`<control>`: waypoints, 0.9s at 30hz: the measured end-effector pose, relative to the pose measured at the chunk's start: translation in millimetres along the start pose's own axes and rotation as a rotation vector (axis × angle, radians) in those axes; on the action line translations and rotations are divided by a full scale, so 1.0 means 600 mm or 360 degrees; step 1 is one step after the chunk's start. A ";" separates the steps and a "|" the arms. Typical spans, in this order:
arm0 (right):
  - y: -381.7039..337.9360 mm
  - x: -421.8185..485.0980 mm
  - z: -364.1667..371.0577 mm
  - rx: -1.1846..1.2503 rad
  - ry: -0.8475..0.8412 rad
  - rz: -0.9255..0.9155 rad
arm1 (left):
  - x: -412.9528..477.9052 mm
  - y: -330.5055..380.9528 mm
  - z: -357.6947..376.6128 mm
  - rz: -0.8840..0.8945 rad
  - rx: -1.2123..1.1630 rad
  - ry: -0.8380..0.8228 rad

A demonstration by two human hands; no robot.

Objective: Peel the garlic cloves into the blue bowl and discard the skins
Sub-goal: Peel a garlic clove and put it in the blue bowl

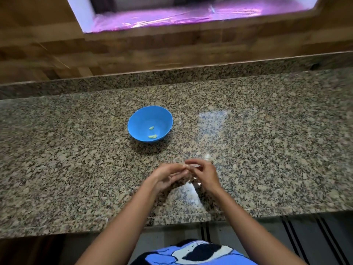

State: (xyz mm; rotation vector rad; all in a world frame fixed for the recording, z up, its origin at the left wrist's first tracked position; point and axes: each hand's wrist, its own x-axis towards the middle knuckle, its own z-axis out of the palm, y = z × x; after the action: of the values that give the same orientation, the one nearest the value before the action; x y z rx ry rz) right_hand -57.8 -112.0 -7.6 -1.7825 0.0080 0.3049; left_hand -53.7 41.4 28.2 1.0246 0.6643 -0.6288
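Speckled granite bench [267, 131] is carrying everything, below a wooden wall. Near its front edge a small pale clove [185, 165] is being pinched between the fingertips of the left hand [168, 176] and the right hand [205, 174]; blur is hiding how much skin is on it. Just beyond the right hand a pale scrap [208, 156], skin or garlic, is lying. Further back the bowl [133, 119] is holding three peeled cloves [152, 133]. Peeling is probably the step going on; next, the bare clove is needing a reach forward to the bowl, with the skin kept out of it.
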 end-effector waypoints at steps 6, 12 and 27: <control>-0.016 0.000 -0.007 0.0177 0.0037 -0.0079 | -0.008 0.000 -0.004 0.0085 -0.0018 -0.0087; -0.009 0.003 0.006 -0.0140 0.0199 -0.0201 | 0.000 -0.017 0.007 0.0478 0.0490 0.0179; -0.003 0.002 0.017 0.0199 0.0215 -0.0026 | 0.016 -0.025 0.000 0.0875 0.0672 0.0120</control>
State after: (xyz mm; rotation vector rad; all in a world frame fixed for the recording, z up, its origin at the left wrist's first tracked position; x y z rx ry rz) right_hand -58.3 -101.4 -8.0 -1.6752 0.1063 0.1679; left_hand -58.3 34.0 12.9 1.5571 0.2882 -0.2464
